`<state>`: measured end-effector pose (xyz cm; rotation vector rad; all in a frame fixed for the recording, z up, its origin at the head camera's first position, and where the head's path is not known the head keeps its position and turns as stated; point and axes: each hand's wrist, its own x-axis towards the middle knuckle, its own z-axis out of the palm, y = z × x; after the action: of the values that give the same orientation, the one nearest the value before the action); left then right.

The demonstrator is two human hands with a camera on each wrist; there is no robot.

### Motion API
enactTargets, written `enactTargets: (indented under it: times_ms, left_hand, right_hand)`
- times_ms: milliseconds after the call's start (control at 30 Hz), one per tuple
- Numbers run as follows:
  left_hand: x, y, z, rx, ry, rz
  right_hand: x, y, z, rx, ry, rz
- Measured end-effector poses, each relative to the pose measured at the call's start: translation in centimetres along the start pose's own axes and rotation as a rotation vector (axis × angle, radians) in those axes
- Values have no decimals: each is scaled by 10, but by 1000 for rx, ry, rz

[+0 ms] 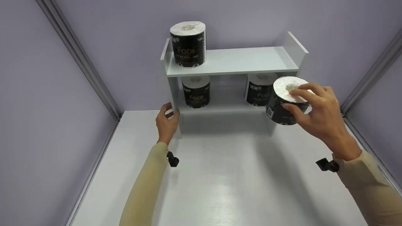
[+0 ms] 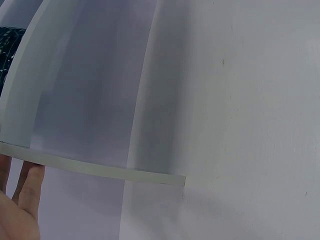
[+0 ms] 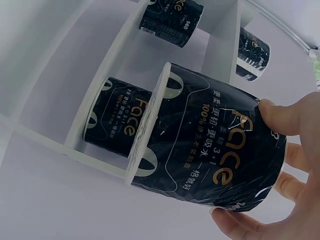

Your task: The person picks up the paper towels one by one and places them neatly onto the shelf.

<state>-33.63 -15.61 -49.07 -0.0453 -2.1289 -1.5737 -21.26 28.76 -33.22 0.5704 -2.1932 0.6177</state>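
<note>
A toilet paper roll (image 1: 284, 110) in black "Face" wrapping is held by my right hand (image 1: 323, 110). Its thumb lies on the wrapped side and its fingers reach over the white top. Tilted, the roll hangs in front of the right end of a white two-tier shelf (image 1: 245, 61), close to another roll (image 1: 258, 92) on the lower tier. My left hand (image 1: 167, 124) grips the shelf's left side panel, fingers against the outer face in the left wrist view. Beyond the held roll (image 3: 215, 145), the right wrist view shows other wrapped rolls.
One roll (image 1: 189, 47) stands at the left end of the upper tier, and another roll (image 1: 196, 94) stands below it on the lower tier. The shelf rests on a white tabletop (image 1: 213, 175). Pale purple walls with metal corner strips (image 1: 78, 53) enclose the back and sides.
</note>
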Motion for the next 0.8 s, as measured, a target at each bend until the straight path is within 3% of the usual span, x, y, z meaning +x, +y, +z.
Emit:
enactTargets:
  times_ms: [800]
  left_hand:
    - [1, -2, 1, -32, 3, 11]
  right_hand:
    - [20, -12, -8, 10, -21, 26]
